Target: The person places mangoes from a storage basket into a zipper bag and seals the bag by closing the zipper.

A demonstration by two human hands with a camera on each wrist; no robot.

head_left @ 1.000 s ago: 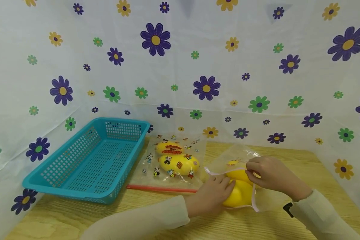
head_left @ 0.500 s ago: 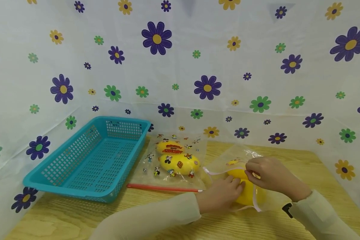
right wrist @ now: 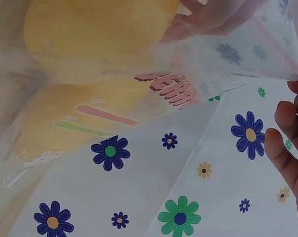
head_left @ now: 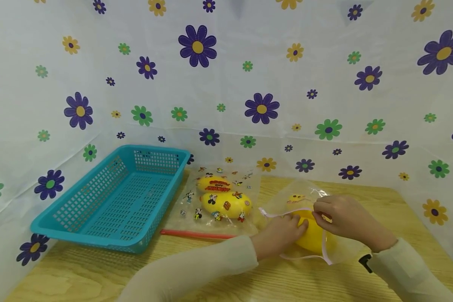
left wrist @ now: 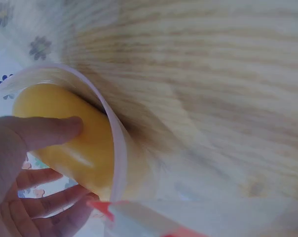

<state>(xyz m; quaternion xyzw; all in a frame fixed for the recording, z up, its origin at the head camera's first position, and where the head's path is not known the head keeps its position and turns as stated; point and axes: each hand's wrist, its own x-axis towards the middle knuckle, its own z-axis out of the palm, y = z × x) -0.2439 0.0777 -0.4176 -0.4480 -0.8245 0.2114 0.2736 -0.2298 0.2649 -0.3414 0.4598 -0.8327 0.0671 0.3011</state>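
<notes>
My left hand [head_left: 279, 237] reaches into the mouth of a clear zip bag [head_left: 326, 251] with a pale pink strip, at the right of the table. It holds a smooth yellow oval fruit [head_left: 317, 240]; in the left wrist view its thumb lies on the fruit [left wrist: 85, 143] and the fingers are on the far side. A second yellow fruit [head_left: 295, 202] sits deeper in the bag, partly hidden by the plastic. With thumb and fingertips my right hand [head_left: 342, 216] pinches the bag's upper edge, lifting the mouth; the right wrist view shows the stretched plastic [right wrist: 188, 74].
Left of the hands lies another clear zip bag [head_left: 207, 224] with cartoon prints and a red strip, holding two yellow fruits [head_left: 226, 204]. A blue perforated basket [head_left: 136, 218] stands at the far left. A flowered sheet [head_left: 226, 84] encloses the wooden table [head_left: 279, 285].
My left hand has moved right and slightly away from me, taking the yellow fruit farther into the bag. The right hand keeps its pinch on the bag's edge.
</notes>
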